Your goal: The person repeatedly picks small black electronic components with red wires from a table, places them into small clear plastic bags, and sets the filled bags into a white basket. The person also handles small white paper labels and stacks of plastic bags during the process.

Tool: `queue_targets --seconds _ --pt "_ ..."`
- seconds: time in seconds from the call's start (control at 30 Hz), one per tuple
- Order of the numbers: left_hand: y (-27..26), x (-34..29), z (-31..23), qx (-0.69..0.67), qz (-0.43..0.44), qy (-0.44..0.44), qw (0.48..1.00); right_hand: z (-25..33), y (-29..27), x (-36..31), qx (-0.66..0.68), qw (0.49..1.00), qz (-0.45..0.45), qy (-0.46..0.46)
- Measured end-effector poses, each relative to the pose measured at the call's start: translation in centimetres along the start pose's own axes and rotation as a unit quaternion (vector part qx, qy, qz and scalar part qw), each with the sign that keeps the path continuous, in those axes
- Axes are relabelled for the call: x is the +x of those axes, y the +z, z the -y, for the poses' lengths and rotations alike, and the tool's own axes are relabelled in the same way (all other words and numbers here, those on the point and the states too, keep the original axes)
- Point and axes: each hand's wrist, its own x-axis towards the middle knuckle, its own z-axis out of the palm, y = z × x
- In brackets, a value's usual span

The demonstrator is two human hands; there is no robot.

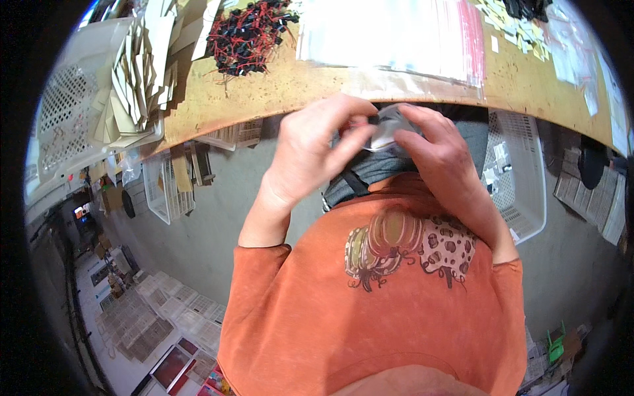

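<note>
- Right hand (441, 140) pinches small clear bag (391, 127); left hand (323, 146) at its edge, grip unclear.
- Bag seems mid-handling, not set down.
- Black-and-red wired parts (247, 38) lie unbagged.

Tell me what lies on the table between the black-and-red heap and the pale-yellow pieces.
The head view shows a wide layer of clear plastic, reddish along its right edge, then one small whitish piece with bare tabletop beside it.

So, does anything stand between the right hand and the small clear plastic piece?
Nothing visible does: the right hand already touches the small clear plastic piece, and the left hand is close on its other side.
</note>
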Motion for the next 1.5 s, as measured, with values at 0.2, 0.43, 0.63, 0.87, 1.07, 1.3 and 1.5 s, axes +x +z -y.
queue_targets --seconds 0.2,0.43,0.63,0.87,1.07,1.3,1.5 --pt "1.3 0.8 0.3 0.110 -0.014 0.117 0.987 0.5 0.2 0.2 0.008 1.000 -0.021 0.010" --pt "-6.2 8.0 6.2 0.160 -0.148 0.012 0.976 -0.5 0.5 -2.0 -0.010 0.999 -0.018 0.033" --pt "-8.7 15.1 12.9 0.218 -0.042 -0.018 0.975 -0.6 1.0 -3.2 0.028 0.998 0.009 0.056" --pt "-6.5 17.8 14.7 0.251 0.016 -0.006 0.968 -1.2 0.8 -3.7 0.012 0.998 -0.010 0.059" --pt "-7.2 17.8 14.9 0.161 -0.011 -0.100 0.982 -1.6 1.0 -4.0 0.021 0.998 -0.014 0.057" --pt "-7.5 17.2 14.3 0.201 -0.038 -0.060 0.977 -2.2 1.2 -4.2 0.029 0.998 -0.020 0.054" --pt "-6.6 16.7 13.6 0.337 -0.038 -0.018 0.940 -2.2 1.3 -4.3 0.032 0.998 -0.022 0.056"
